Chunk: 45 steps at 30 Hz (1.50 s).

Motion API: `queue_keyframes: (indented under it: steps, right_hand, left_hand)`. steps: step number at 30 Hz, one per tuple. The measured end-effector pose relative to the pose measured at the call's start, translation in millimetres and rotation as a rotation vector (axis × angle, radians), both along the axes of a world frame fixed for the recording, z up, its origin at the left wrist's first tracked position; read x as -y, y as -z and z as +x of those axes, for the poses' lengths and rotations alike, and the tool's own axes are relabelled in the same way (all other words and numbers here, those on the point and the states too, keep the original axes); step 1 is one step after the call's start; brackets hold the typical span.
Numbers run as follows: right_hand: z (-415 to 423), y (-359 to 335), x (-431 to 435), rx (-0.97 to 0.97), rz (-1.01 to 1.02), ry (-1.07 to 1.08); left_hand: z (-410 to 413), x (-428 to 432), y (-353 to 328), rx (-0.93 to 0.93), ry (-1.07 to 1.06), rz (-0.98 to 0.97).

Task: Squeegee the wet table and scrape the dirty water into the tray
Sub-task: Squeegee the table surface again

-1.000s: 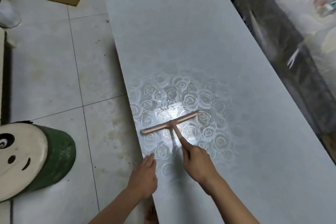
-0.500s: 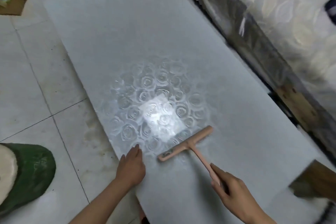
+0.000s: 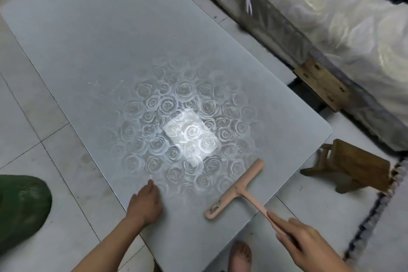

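A pale grey table [image 3: 106,35] with a rose pattern fills the middle of the view, and a bright reflection shines on its wet centre. A pink T-shaped squeegee [image 3: 236,190] lies with its blade on the table close to the near right edge. My right hand [image 3: 306,243] grips the end of its handle, out past the table edge. My left hand [image 3: 144,202] presses flat on the table near the left edge, to the left of the blade. No tray is in view.
A small wooden stool [image 3: 355,168] stands on the tiled floor right of the table corner. A mattress on a frame [image 3: 331,28] runs along the far right. A green stool [image 3: 19,207] sits at the lower left. A bare foot [image 3: 240,256] shows below the table.
The squeegee has been pulled from the table's wet middle toward the near right edge. My right hand has drawn back past the edge. The view has swung to the right.
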State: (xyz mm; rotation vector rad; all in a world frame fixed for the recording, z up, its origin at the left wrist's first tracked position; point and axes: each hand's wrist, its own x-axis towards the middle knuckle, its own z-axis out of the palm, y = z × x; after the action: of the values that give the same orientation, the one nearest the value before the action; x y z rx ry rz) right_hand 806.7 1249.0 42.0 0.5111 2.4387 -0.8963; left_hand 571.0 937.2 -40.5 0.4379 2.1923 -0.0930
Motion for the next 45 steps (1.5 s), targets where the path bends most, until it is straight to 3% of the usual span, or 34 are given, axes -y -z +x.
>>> queue_keyframes:
  steps: [3, 11, 15, 18, 21, 25, 30, 33, 38, 45]
  right_hand:
    - [-17, 18, 19, 0.053, 0.08, -0.099]
    - [-149, 35, 62, -0.069, 0.116, -0.153]
    - [-104, 19, 37, -0.114, 0.053, -0.088]
    - [-66, 20, 39, 0.017, 0.062, -0.067]
    - [-70, 22, 55, 0.044, 0.041, -0.031]
    - [-145, 41, 73, -0.038, 0.105, -0.088]
    - [-266, 45, 114, -0.151, 0.05, -0.11]
    - [-256, 35, 102, -0.169, 0.075, -0.128]
    - [-206, 28, 98, -0.009, 0.034, -0.048]
    - [-356, 51, 152, -0.136, -0.024, -0.086]
  left_hand:
    - [-1, -1, 6, 0.039, 0.022, -0.023]
    - [-4, 10, 8, 0.107, 0.034, -0.062]
    - [-9, 11, 9, 0.098, 0.097, -0.051]
    - [-12, 15, 9, 0.053, 0.196, -0.041]
    - [-20, 21, 10, 0.054, 0.218, 0.036]
    - [-51, 49, 16, 0.15, -0.017, 0.244]
    - [-83, 62, 15, -0.1, -0.083, 0.414]
    - [-107, 70, 7, -0.257, -0.113, 0.313]
    - [-148, 90, 11, -0.246, -0.029, 0.102]
    - [-194, 114, 29, -0.223, -0.064, 0.052]
